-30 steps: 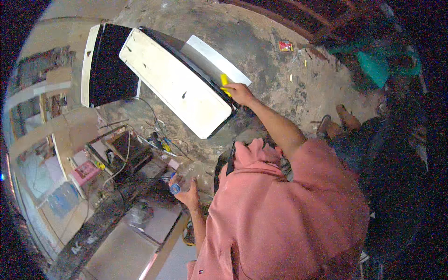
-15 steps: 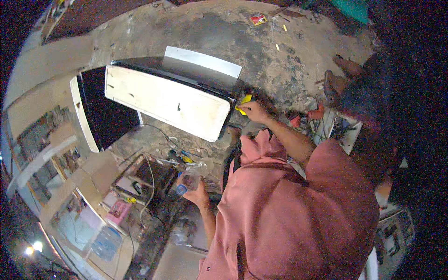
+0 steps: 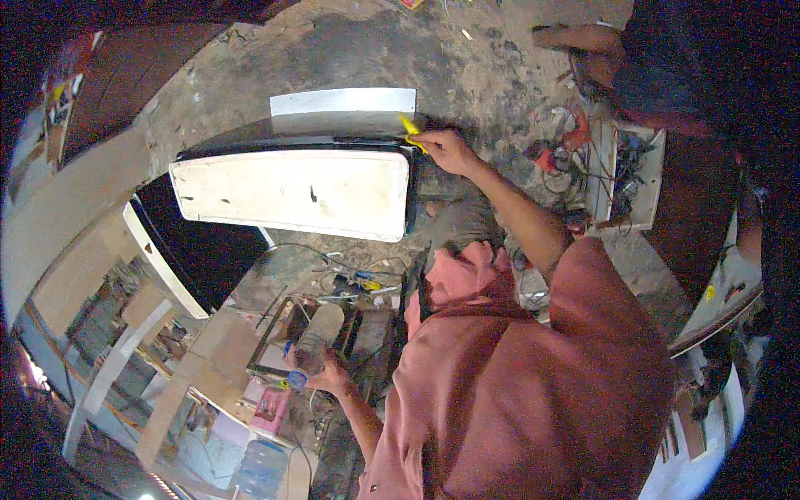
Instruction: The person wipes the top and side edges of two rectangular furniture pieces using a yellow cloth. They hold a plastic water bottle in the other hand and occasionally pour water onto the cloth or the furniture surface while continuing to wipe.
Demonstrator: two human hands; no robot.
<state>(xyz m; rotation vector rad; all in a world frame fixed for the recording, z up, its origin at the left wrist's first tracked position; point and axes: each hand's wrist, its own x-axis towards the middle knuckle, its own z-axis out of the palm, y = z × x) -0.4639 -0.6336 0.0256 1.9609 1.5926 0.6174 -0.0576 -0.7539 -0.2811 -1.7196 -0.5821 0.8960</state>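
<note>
My right hand pinches a thin, bent yellow piece, perhaps a cloth. It is at the far right corner of a long cream panel with rounded corners and dark marks. Behind that panel lies a dark glossy surface with a silvery white strip along its far edge. Lower on the left, my left hand is closed around a clear plastic bottle. Its blue cap points toward me, and the bottle's body leans away.
A black panel with a white edge stands at the left. Cables and tools lie below the cream panel. A white box of parts is at the right, near another person's foot. A pink container sits at lower left.
The view has turned, so the cream panel looks more level. My right hand has moved with the yellow piece to the panel's far edge. My left hand still holds the bottle, now lower.
</note>
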